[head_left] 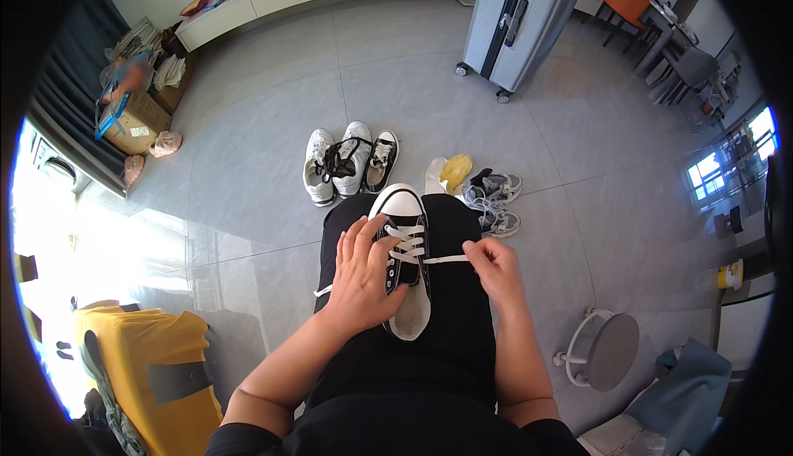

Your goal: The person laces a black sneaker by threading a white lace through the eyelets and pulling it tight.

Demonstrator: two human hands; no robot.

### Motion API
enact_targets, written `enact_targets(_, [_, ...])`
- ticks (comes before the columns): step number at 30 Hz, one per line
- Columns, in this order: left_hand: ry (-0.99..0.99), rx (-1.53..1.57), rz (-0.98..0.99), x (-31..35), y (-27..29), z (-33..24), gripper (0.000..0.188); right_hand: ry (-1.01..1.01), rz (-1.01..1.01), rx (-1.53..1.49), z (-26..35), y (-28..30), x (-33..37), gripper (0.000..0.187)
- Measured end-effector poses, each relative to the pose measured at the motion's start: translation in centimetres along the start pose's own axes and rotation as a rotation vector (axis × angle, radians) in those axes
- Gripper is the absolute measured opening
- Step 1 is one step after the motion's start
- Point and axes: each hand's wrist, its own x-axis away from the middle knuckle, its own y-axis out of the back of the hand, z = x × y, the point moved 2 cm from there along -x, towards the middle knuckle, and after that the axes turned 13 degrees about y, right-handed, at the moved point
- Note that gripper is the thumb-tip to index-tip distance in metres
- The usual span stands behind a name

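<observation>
A black canvas sneaker (402, 201) with a white rubber toe rests on my lap, its toe pointing away from me. White lace (407, 243) crosses its upper in several rows. My left hand (360, 268) lies over the shoe's left side, fingers spread against the eyelets and the lacing. To the right, my right hand (494, 266) pinches a loose lace end (447, 259) and holds it out sideways from the shoe. Another lace end (323, 292) sticks out left of my left wrist.
On the floor ahead stand white sneakers (317, 167) beside a matching black sneaker (381, 161). Grey sneakers (500, 185) and a yellow cloth (456, 172) lie to the right. A silver suitcase (529, 18), a round stool (612, 351) and a yellow-draped piece (149, 357) stand around.
</observation>
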Motion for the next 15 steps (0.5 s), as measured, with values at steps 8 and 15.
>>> enact_targets(8, [0.000, 0.039, -0.168, 2.7, -0.7, 1.5, 0.037, 0.155, -0.103, -0.272, 2.6, -0.7, 0.3, 0.025])
enact_targets(15, [-0.058, 0.062, -0.282, 3.2, -1.6, 1.7, 0.018, 0.393, 0.138, -0.056, 4.9, -3.4, 0.9, 0.015])
